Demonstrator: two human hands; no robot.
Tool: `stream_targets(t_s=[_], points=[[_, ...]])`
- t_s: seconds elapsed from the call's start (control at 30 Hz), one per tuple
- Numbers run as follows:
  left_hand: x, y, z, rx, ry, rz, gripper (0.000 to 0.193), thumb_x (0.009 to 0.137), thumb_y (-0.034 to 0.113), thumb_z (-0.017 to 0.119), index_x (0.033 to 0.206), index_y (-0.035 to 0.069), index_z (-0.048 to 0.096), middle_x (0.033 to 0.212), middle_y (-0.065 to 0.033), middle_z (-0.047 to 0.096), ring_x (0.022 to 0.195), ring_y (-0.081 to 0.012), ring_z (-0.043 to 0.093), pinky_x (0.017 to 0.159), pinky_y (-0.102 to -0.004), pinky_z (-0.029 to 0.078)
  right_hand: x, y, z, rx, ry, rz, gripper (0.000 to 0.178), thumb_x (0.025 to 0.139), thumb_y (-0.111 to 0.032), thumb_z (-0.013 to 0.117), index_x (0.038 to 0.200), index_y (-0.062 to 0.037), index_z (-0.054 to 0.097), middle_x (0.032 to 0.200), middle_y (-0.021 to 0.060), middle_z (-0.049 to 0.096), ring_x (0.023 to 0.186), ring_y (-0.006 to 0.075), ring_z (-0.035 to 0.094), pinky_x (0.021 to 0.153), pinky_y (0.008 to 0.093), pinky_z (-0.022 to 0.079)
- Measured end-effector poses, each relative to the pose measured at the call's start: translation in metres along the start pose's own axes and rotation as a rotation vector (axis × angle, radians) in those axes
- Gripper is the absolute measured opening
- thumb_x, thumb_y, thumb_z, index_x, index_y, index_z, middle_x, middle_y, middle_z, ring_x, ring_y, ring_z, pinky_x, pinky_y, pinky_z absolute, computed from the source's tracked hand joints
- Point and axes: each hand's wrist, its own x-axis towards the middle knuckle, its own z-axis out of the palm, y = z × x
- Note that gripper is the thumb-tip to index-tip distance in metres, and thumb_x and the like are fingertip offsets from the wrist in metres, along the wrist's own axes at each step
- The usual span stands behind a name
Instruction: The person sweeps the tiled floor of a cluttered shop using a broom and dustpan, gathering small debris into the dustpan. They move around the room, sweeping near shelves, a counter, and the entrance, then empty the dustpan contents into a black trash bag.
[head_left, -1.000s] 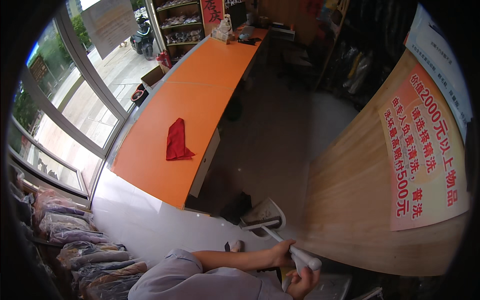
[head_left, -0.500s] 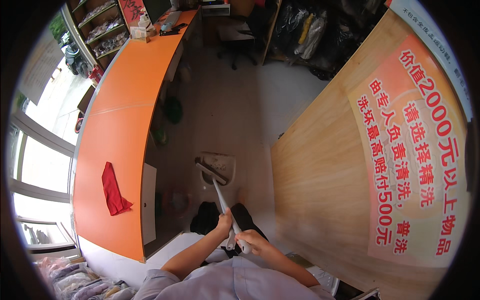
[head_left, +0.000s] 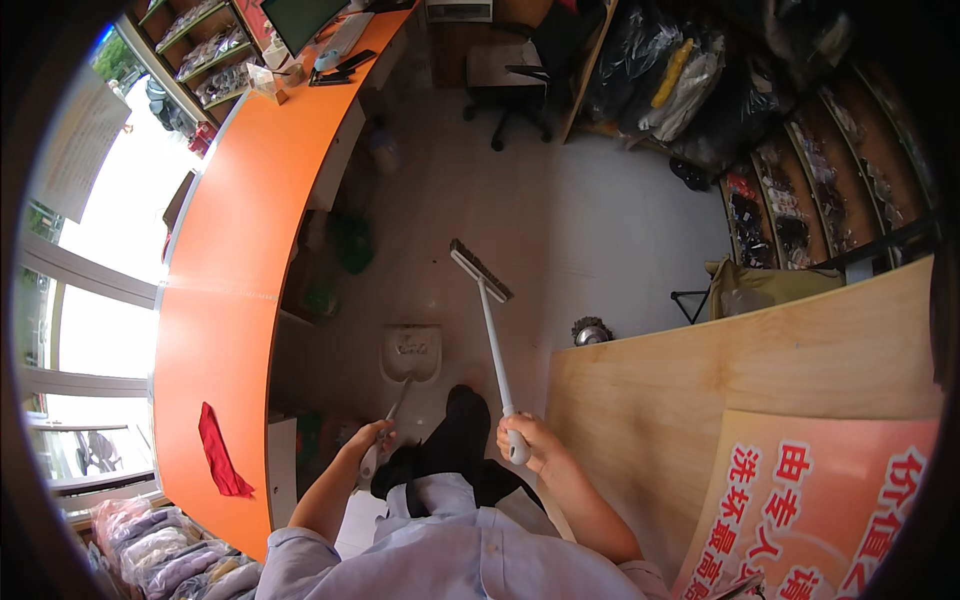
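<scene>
My right fingers [head_left: 505, 430] were wrapped round the broom [head_left: 496, 343], its shaft running forward and slightly left; its head was beyond and right of the dustpan [head_left: 428, 365], whose handle, angled forward-right, my left fingers [head_left: 378, 429] gripped.

Large red characters [head_left: 792, 461] mark the pink-orange poster [head_left: 830, 500] on the wooden panel [head_left: 640, 400].
</scene>
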Motion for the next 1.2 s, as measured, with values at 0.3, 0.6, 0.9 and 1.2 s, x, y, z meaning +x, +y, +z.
stream_targets(t_s=[0.3, 0.6, 0.9, 1.2], points=[[0.122, 0.108, -0.018, 0.462, 0.342, 0.047, 0.017, 0.092, 0.016, 0.052, 0.087, 0.002, 0.061, 0.066, -0.0081, 0.057, 0.051, -0.0202, 0.057, 0.051, -0.0292, 0.051, 0.137, -0.191, -0.027, -0.246, 0.31, -0.042, 0.014, 0.079, -0.016, 0.059, 0.07, -0.0101, 0.049, 0.057, 0.0, 0.048, 0.048, 0.0115, 0.046, 0.044, 0.0277, 0.035], [0.108, 0.284, 0.15, 0.824, 0.38, 0.42, 0.043, 0.091, 0.036, 0.056, 0.109, -0.002, 0.064, 0.117, -0.0199, 0.062, 0.105, -0.0284, 0.062, 0.081, -0.0362, 0.052, 0.237, -0.309, -0.027, -0.236, 0.271, 0.055, 0.015, 0.082, -0.021, 0.059, 0.076, -0.0077, 0.057, 0.063, 0.0014, 0.054, 0.048, 0.0102, 0.05, 0.038, 0.025, 0.037], [0.126, 0.531, 0.449, 0.212, -0.051, 0.359, 0.018, 0.087, 0.012, 0.058, 0.097, -0.003, 0.056, 0.087, -0.0116, 0.059, 0.075, -0.0231, 0.06, 0.067, -0.0346, 0.052, 0.373, -0.459, -0.03, -0.74, 0.057, -0.007, 0.035, 0.087, -0.031, 0.06, 0.068, -0.001, 0.055, 0.055, 0.0047, 0.055, 0.045, 0.0136, 0.053, 0.041, 0.0276, 0.038], [0.195, 0.741, 0.421, 0.481, 0.649, 0.346, 0.025, 0.089, 0.022, 0.05, 0.093, -0.002, 0.058, 0.07, -0.0179, 0.064, 0.056, -0.0285, 0.065, 0.052, -0.0389, 0.054, 0.482, -0.62, -0.114, -1.241, 0.278, -0.307, 0.016, 0.085, -0.019, 0.066, 0.084, -0.005, 0.06, 0.065, 0.0069, 0.061, 0.058, 0.0175, 0.061, 0.055, 0.0308, 0.047]])
